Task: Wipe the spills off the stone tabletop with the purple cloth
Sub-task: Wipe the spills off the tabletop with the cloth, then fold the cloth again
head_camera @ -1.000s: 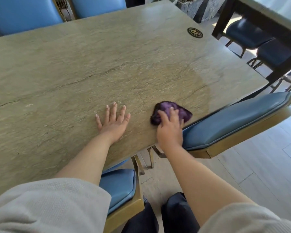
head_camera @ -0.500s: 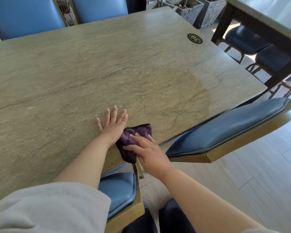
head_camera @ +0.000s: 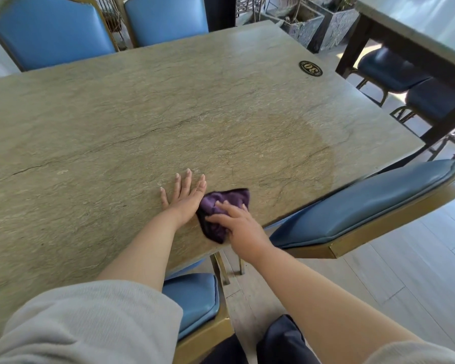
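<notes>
Purple cloth (head_camera: 222, 206): bunched at the stone tabletop (head_camera: 116, 132) near edge, pressed under right hand (head_camera: 238, 225) fingers; left hand (head_camera: 185, 195) spread flat. Risk: cloth dragged over the edge.

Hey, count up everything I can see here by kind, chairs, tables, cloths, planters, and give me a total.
Blue chairs: 6, nearest
Tables: 2, stone tabletop and a second table
Purple cloth: 1
Stone planters: 2
Number badge: 1
Total: 12

The right hand (head_camera: 241, 227) covers part of the purple cloth (head_camera: 222, 206); the worktop (head_camera: 116, 127) runs off the left edge.
</notes>
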The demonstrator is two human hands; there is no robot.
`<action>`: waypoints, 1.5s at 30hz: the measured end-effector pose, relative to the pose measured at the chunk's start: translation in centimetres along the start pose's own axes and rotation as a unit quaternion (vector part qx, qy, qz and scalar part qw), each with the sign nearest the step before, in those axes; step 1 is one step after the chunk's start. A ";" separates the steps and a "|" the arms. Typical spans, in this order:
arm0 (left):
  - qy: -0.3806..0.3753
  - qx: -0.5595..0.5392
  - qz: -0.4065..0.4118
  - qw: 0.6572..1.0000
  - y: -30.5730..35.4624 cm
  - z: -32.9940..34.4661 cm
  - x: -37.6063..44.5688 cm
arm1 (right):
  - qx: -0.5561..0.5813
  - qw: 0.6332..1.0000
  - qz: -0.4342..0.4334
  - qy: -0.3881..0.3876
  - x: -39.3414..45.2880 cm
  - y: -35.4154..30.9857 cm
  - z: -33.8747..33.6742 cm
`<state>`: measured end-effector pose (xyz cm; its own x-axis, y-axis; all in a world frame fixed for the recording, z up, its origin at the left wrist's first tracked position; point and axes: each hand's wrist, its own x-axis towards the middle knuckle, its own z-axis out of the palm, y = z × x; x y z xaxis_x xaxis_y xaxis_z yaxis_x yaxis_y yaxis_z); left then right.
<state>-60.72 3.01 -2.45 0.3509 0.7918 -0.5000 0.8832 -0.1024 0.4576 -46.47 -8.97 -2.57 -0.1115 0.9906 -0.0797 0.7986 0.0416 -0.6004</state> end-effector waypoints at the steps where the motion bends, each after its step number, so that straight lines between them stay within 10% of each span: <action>1: -0.005 -0.002 0.002 1.000 0.0 -0.1 0.0 | 0.014 1.000 -0.004 -0.022 -0.9 -0.3 0.0; 10: -0.077 -0.177 -0.039 0.980 4.0 -3.9 -3.1 | 0.063 0.946 0.137 -0.285 -2.6 -4.7 -9.0; 17: -0.071 -0.426 0.047 0.901 9.4 -4.8 -7.1 | 0.376 0.893 0.224 -0.105 -1.4 -2.4 -16.5; 26: 0.016 -0.383 0.150 0.911 21.2 -2.0 -9.8 | 0.623 0.742 0.207 -0.134 -5.6 4.9 -27.4; 30: 0.087 -0.490 0.092 0.862 26.7 0.0 -8.3 | 0.678 0.703 0.169 -0.130 -8.5 9.2 -31.8; 36: 0.071 -0.622 0.080 0.776 34.9 2.5 -6.5 | 0.644 0.742 0.185 -0.024 -11.0 15.8 -35.7; 45: 0.003 -0.550 0.105 0.829 43.7 4.9 0.0 | 0.587 0.764 0.216 0.157 -9.3 25.7 -39.2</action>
<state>-20.60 -4.43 13.90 0.4558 0.8295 -0.3228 -0.0158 0.3701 0.9288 -1.72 -11.95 13.90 0.3079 0.8683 -0.3888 -0.3821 -0.2614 -0.8864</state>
